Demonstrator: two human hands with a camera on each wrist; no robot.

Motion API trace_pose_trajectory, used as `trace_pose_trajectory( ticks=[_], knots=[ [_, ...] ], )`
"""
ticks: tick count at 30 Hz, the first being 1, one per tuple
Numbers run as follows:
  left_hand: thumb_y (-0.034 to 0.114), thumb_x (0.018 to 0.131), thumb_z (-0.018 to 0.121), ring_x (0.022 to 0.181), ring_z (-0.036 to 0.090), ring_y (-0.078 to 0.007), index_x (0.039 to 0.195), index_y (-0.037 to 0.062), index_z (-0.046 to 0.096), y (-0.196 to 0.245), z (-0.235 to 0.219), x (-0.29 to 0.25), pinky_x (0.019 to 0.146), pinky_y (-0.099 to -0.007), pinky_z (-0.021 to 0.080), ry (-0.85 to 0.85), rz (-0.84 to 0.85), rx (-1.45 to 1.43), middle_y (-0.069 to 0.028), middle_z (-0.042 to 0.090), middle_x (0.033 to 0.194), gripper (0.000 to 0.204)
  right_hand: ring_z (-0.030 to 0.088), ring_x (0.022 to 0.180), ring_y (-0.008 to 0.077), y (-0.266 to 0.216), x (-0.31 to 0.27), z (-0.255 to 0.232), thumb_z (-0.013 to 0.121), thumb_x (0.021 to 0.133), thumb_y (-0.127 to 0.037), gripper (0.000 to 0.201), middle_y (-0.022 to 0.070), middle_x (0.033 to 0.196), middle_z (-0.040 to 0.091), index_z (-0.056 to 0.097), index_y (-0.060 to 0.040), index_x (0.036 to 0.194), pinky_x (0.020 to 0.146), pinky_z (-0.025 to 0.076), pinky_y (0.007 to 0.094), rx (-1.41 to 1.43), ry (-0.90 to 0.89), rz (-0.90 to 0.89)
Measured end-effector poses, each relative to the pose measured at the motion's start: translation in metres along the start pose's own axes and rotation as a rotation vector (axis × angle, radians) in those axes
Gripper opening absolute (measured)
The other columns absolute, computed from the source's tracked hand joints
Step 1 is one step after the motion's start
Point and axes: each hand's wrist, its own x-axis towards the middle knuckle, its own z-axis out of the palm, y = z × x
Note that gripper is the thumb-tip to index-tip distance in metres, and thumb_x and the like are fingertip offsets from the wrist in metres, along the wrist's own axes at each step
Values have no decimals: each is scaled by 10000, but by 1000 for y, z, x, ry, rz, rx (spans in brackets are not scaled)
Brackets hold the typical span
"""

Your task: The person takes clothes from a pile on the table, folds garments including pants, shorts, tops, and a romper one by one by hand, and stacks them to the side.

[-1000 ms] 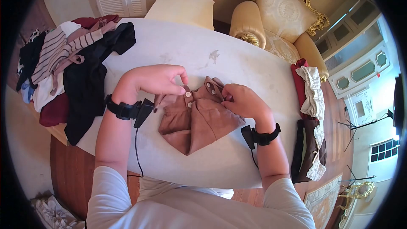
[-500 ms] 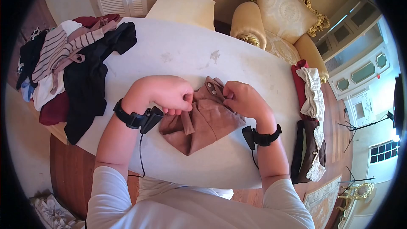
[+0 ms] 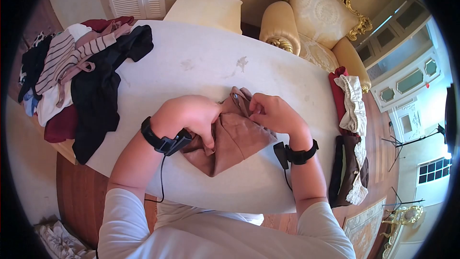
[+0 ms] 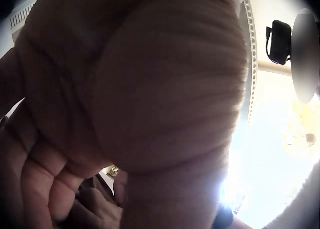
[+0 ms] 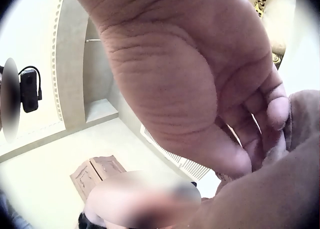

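A brown garment (image 3: 239,136) with buttons along its upper band lies bunched and partly folded on the table, its lower corner pointing toward the person. Over the garment's left part bends the left hand (image 3: 194,115), thumb down against the cloth; the head view hides most of its fingers. In the left wrist view the left palm (image 4: 165,88) fills the frame, its fingers bent. At the upper right edge the right hand (image 3: 278,112) pinches the cloth between thumb and fingers. The right wrist view shows these right fingers (image 5: 277,111) curled at the fabric (image 5: 270,194).
A heap of mixed clothes (image 3: 91,76) covers the left end of the white table (image 3: 191,43). Folded garments (image 3: 352,105) are stacked along the right edge. Behind stand a gold armchair (image 3: 316,24) and a cream-covered block (image 3: 206,12). Wrist cameras trail cables.
The left hand has brought the garment's left flap inward over the middle, then moved lower onto the cloth. The left row of buttons is now covered. The right hand keeps its place.
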Motion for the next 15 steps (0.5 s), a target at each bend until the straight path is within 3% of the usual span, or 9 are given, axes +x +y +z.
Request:
trace_pose_trajectory(
  ticks=[4,6,10,13,15],
  knots=[
    [393,557,952,827,705,-351,954,-7,641,4,-7,-3,693,-409,546,-41,11,-12,-160,716,846,643,681,776,251,0,-1,-1,744,818,-88,174,116,826,701,653,-16,948,717,533,353,1,-8,22],
    [367,541,943,836,706,-365,922,-11,646,3,-4,-5,693,-411,549,63,80,-12,-183,714,847,614,682,782,254,-2,-1,0,736,830,-95,161,115,829,703,656,-23,950,723,536,355,-14,-20,34],
    [324,533,925,841,701,-387,886,-15,646,-2,14,3,701,-416,553,198,27,85,-203,709,844,564,688,794,255,-5,-3,-4,727,847,-102,150,116,838,706,658,-26,957,732,540,354,24,-101,61],
    [284,528,904,815,685,-408,874,-16,649,-3,16,3,689,-425,546,207,-6,27,-208,693,815,524,692,806,237,-8,-7,-11,718,860,-88,139,112,846,710,663,-20,969,730,542,349,-14,-38,-19],
    [292,590,901,780,680,-390,881,10,660,-4,6,-5,669,-430,532,228,100,-12,-183,688,787,472,702,817,222,-11,-11,-15,714,863,-74,137,107,858,719,667,-14,977,724,545,347,10,39,-35]
  ],
)
